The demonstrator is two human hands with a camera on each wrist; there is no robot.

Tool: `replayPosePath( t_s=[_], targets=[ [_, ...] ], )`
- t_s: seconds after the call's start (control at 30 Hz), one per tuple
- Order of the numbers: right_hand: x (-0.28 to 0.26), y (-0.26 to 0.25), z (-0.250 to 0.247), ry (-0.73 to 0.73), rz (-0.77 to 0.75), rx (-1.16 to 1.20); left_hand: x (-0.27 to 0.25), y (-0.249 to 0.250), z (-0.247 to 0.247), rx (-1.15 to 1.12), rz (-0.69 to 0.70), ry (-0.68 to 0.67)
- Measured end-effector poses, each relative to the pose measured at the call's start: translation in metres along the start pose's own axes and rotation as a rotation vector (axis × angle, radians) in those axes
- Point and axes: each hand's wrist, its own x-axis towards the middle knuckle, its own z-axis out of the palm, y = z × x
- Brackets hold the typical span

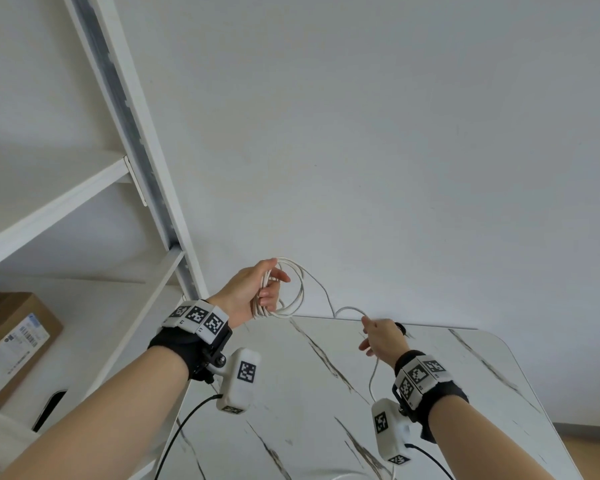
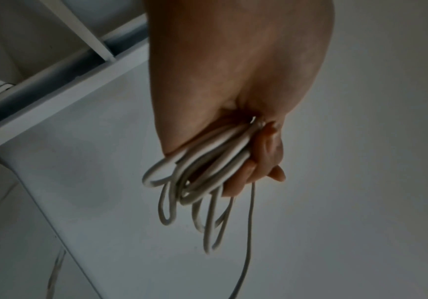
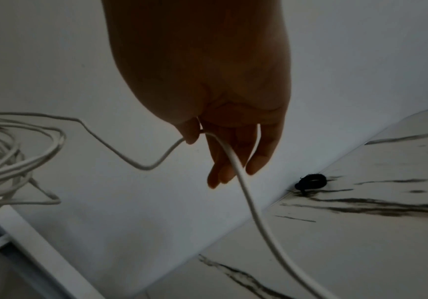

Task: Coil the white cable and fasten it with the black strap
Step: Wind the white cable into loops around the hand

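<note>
My left hand (image 1: 262, 289) is raised above the table's far left corner and grips several loops of the white cable (image 1: 295, 289); the bundle (image 2: 207, 161) hangs from its curled fingers. A loose strand runs right to my right hand (image 1: 378, 336), which pinches the cable (image 3: 233, 159) between thumb and forefinger while the other fingers hang straight. From there the cable drops toward me past the wrist. The black strap (image 3: 311, 182) lies curled on the table at its far edge, just beyond my right hand (image 3: 233, 153), and its tip (image 1: 400, 328) shows behind the hand.
A white marble-patterned table (image 1: 326, 393) stands against a white wall (image 1: 395, 150). A white metal shelf unit (image 1: 136, 150) stands at the left with a cardboard box (image 1: 11, 341) on a lower shelf. Black wrist-camera cords (image 1: 184, 424) hang under both arms.
</note>
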Motion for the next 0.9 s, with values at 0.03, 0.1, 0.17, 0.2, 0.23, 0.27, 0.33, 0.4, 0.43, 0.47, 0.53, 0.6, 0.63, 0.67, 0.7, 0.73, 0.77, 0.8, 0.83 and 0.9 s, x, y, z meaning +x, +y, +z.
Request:
replayPosePath(
  t_s=[0.03,0.1,0.17,0.2,0.23,0.27,0.33,0.4,0.43,0.47,0.53,0.6,0.63,0.67,0.7,0.73,0.77,0.8,0.83,0.9],
  targets=[
    [0.001,-0.001,0.003,0.008,-0.054,-0.056,-0.001,-0.001,0.002,0.012,-0.016,-0.021],
    [-0.002,-0.007,0.007,0.004,-0.164,-0.105,-0.001,-0.003,0.008,0.036,-0.043,-0.063],
    [-0.008,-0.018,0.010,-0.018,-0.314,-0.078,-0.001,-0.005,0.012,0.056,-0.063,-0.091],
    [-0.012,-0.025,0.011,-0.025,-0.395,-0.066,-0.001,-0.005,0.013,0.063,-0.070,-0.099],
    [-0.013,-0.030,0.013,-0.038,-0.453,-0.061,-0.001,-0.006,0.015,0.065,-0.076,-0.107],
    [-0.014,-0.035,0.015,-0.057,-0.492,-0.045,-0.001,-0.006,0.015,0.063,-0.081,-0.113],
    [-0.016,-0.043,0.017,-0.150,-0.498,0.073,-0.001,-0.005,0.016,0.050,-0.083,-0.117],
    [-0.018,-0.045,0.018,-0.270,-0.470,0.245,-0.001,-0.005,0.015,0.028,-0.071,-0.110],
    [-0.018,-0.045,0.019,-0.304,-0.456,0.282,-0.001,-0.004,0.014,0.011,-0.064,-0.102],
    [-0.019,-0.045,0.019,-0.312,-0.448,0.259,0.000,-0.004,0.012,-0.013,-0.062,-0.095],
    [-0.017,-0.044,0.023,-0.299,-0.424,0.229,0.000,-0.001,0.009,-0.077,-0.081,-0.107],
    [-0.015,-0.042,0.027,-0.227,-0.373,0.268,-0.003,0.004,0.006,-0.147,-0.134,-0.173],
    [-0.013,-0.043,0.028,-0.177,-0.336,0.316,-0.006,0.007,0.006,-0.173,-0.166,-0.217],
    [-0.013,-0.043,0.029,-0.138,-0.302,0.366,-0.008,0.009,0.007,-0.188,-0.192,-0.260],
    [-0.014,-0.045,0.030,-0.120,-0.274,0.412,-0.011,0.012,0.009,-0.192,-0.206,-0.297],
    [-0.015,-0.046,0.031,-0.121,-0.254,0.442,-0.013,0.014,0.012,-0.195,-0.207,-0.321],
    [-0.017,-0.048,0.034,-0.138,-0.246,0.469,-0.014,0.016,0.015,-0.210,-0.194,-0.330],
    [-0.020,-0.049,0.036,-0.164,-0.242,0.486,-0.013,0.017,0.018,-0.248,-0.168,-0.323],
    [-0.021,-0.049,0.039,-0.191,-0.236,0.494,-0.012,0.019,0.021,-0.311,-0.137,-0.302],
    [-0.023,-0.048,0.042,-0.229,-0.229,0.475,-0.007,0.021,0.022,-0.455,-0.081,-0.225]
  ],
)
